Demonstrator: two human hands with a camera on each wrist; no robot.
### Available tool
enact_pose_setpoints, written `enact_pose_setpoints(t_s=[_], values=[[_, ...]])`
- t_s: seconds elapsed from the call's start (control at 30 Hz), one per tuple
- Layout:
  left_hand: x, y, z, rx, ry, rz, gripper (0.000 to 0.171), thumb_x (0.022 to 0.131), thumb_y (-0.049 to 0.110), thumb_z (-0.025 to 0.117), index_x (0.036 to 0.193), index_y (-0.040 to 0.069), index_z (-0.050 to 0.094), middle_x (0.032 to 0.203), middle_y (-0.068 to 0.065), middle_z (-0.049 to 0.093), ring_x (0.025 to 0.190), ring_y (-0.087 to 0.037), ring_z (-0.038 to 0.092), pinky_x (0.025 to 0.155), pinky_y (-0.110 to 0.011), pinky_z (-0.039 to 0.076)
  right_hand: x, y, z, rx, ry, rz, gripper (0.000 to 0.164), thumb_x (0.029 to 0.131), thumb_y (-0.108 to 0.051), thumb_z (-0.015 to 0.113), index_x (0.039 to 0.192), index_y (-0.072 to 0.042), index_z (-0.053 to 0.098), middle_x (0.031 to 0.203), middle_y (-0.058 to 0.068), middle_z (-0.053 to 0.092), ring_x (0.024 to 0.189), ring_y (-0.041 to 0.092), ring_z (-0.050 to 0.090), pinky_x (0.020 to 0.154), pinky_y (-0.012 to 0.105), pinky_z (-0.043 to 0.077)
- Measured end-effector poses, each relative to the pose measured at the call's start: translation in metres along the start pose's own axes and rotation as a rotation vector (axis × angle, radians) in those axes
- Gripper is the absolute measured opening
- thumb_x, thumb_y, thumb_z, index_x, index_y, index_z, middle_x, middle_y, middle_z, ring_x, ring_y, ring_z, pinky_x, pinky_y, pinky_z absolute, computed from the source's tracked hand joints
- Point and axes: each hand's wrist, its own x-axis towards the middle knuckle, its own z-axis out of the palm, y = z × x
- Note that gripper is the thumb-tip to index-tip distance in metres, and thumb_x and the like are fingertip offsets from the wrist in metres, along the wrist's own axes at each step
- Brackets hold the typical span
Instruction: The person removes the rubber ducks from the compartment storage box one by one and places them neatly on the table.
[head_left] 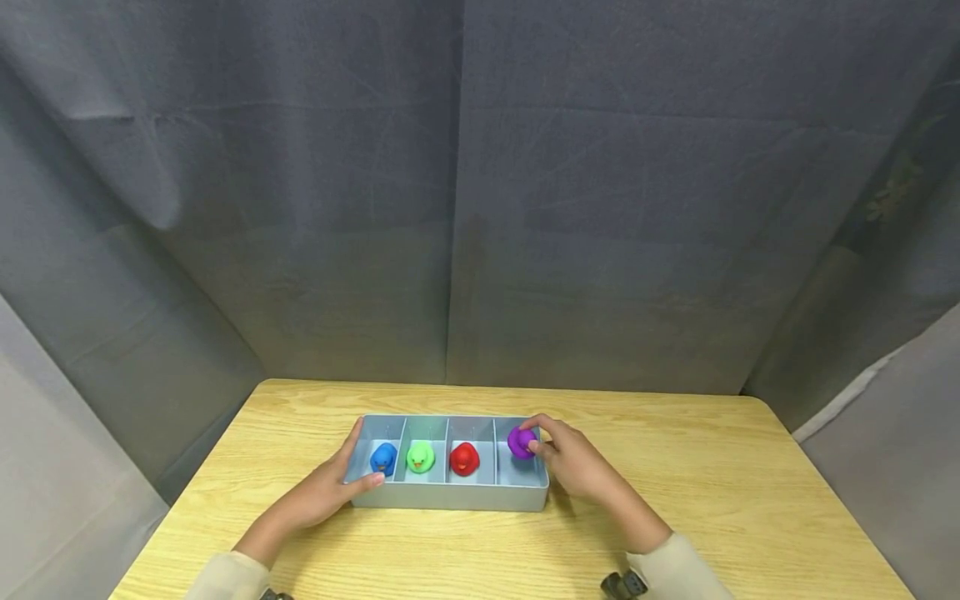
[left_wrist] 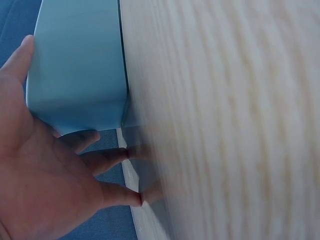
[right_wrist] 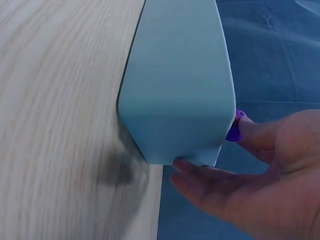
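A: Left hand (head_left: 322, 495) status?
B: Spread wide across the left end of the tray (head_left: 450, 497).
A: Right hand (head_left: 581, 467)?
B: Pinching the purple duck (head_left: 517, 442) over the right-end compartment (head_left: 517, 475).
A: Step?
B: Probably seating the duck; next move calls for lowering, then release.

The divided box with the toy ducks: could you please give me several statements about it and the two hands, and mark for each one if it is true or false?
1. The divided box stands on a wooden table. True.
2. The box has three compartments. False: it has four.
3. The right hand pinches the purple duck. True.
4. In the head view, the green duck sits between the blue duck and the red duck. True.
5. The left hand holds the red duck. False: it touches the left end of the box.
6. The blue duck is in the rightmost compartment. False: it is in the leftmost.
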Motion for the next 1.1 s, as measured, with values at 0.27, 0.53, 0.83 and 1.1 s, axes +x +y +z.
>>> enact_pose_setpoints(t_s=[0.27, 0.53, 0.83, 1.1], values=[[-0.001, 0.001, 0.000, 0.006, -0.002, 0.001, 0.099, 0.102, 0.053, 0.059, 0.165, 0.029, -0.014, 0.172, -0.021, 0.000, 0.153, -0.052, 0.011, 0.118, -0.072, 0.017, -0.003, -0.003, -0.006, -0.001, -0.004, -0.014, 0.021, 0.106, -0.013, 0.057, 0.125, -0.018, 0.064, 0.121, 0.009, 0.070, 0.104, 0.020, 0.068, 0.099, 0.055, 0.050], [-0.001, 0.002, 0.000, 0.004, -0.006, -0.003, 0.099, 0.102, 0.053, 0.059, 0.165, 0.029, -0.014, 0.172, -0.021, -0.001, 0.153, -0.052, 0.011, 0.118, -0.073, 0.017, -0.005, -0.007, -0.011, 0.003, 0.025, -0.053, 0.020, 0.106, -0.011, 0.057, 0.125, -0.013, 0.064, 0.128, 0.013, 0.069, 0.097, 0.023, 0.070, 0.095, 0.051, 0.051], [-0.001, 0.002, 0.000, -0.003, -0.005, -0.009, 0.099, 0.102, 0.052, 0.059, 0.165, 0.029, -0.014, 0.171, -0.022, 0.000, 0.153, -0.053, 0.011, 0.117, -0.073, 0.017, -0.007, -0.004, -0.018, 0.042, 0.063, -0.080, 0.019, 0.106, -0.008, 0.056, 0.124, -0.007, 0.063, 0.131, 0.015, 0.067, 0.100, 0.020, 0.071, 0.094, 0.048, 0.053], [0.000, 0.001, -0.001, 0.001, -0.003, -0.010, 0.099, 0.102, 0.053, 0.059, 0.165, 0.030, -0.013, 0.172, -0.021, 0.000, 0.153, -0.052, 0.011, 0.117, -0.073, 0.017, -0.009, 0.003, -0.021, 0.057, 0.075, -0.071, 0.019, 0.105, -0.006, 0.057, 0.124, -0.006, 0.063, 0.131, 0.017, 0.067, 0.102, 0.024, 0.073, 0.095, 0.050, 0.054]])
